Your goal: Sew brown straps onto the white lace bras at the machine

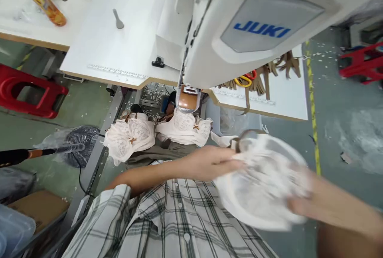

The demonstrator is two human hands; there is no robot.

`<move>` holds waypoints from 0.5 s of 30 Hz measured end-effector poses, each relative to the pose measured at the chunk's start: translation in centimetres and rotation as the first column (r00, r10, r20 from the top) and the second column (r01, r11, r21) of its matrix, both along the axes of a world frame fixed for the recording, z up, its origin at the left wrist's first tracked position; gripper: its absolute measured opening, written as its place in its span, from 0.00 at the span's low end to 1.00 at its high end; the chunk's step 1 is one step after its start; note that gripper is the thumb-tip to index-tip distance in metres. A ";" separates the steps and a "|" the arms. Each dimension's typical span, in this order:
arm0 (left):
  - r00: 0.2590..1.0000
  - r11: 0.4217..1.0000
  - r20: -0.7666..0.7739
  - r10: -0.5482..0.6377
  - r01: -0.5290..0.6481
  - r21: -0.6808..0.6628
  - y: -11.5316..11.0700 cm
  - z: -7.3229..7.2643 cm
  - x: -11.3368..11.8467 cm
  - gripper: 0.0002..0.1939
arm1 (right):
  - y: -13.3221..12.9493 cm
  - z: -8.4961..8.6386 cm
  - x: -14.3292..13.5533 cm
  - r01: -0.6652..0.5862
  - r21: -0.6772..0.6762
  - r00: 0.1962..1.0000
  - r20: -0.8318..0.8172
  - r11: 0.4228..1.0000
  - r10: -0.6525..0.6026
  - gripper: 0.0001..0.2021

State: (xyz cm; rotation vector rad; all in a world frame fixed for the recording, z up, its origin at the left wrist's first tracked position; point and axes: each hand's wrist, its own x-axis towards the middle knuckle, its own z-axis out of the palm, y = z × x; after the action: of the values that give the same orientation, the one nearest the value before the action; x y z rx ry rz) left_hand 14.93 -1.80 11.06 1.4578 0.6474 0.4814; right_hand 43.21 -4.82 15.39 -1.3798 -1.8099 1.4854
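White worktable (89, 42) stands between 2 red stools (54, 100) (362, 64).

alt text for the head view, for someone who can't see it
A person's left hand and right hand hold a white garment, blurred. A JUKI machine fills the upper right; two lace bras with brown bows lie left of the garment.

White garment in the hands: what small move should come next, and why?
Probably spread the white garment a little between the left hand and the right hand: both appear to grip it, and its middle looks bunched, though blur hides the details.
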 end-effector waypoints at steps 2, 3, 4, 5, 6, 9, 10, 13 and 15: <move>0.978 1.000 -0.206 0.015 -0.011 0.022 -0.2 -3.0 -0.4 0.18 | 1.7 -5.1 -3.5 -0.127 -0.257 0.991 -0.083 0.958 0.109 0.33; 0.956 0.999 -0.293 0.003 0.013 0.052 -0.3 -4.5 -0.7 0.18 | 2.3 -7.6 -5.4 -0.075 -0.346 0.986 -0.166 0.935 0.018 0.31; 0.931 0.996 -0.365 -0.012 0.042 0.075 -0.5 -5.9 -1.2 0.18 | 2.6 -10.0 -7.0 0.063 -0.421 0.960 -0.221 0.905 -0.170 0.28; 0.907 0.994 -0.420 -0.027 0.069 0.086 -0.7 -6.9 -1.8 0.17 | 2.8 -12.0 -8.3 0.167 -0.494 0.905 -0.266 0.853 -0.331 0.23; 0.888 0.993 -0.459 -0.037 0.086 0.086 -0.9 -7.7 -2.6 0.16 | 2.9 -13.6 -9.2 0.257 -0.538 0.827 -0.307 0.802 -0.471 0.19; 0.858 0.995 -0.512 -0.038 0.079 0.058 -1.1 -8.3 -6.0 0.14 | 3.6 -16.1 -9.3 0.367 -0.641 0.582 -0.406 0.674 -0.704 0.13; 0.851 0.996 -0.525 -0.028 0.065 0.054 -1.1 -8.2 -7.4 0.14 | 4.1 -16.3 -8.6 0.374 -0.674 0.507 -0.426 0.637 -0.749 0.12; 0.811 0.996 -0.581 0.076 -0.038 0.076 -0.4 -7.9 -11.4 0.15 | 6.2 -16.0 -5.4 0.406 -0.760 0.277 -0.427 0.508 -0.861 0.09; 0.757 0.980 -0.622 0.200 -0.148 0.134 0.4 -8.6 -13.5 0.15 | 7.5 -15.4 -3.1 0.450 -0.778 0.154 -0.417 0.439 -0.896 0.07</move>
State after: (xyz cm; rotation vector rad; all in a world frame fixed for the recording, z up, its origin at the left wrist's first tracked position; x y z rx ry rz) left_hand 1.45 -1.42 2.44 1.6455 1.3301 0.1363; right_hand 40.10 2.66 -0.05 -1.1076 -0.0197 1.5715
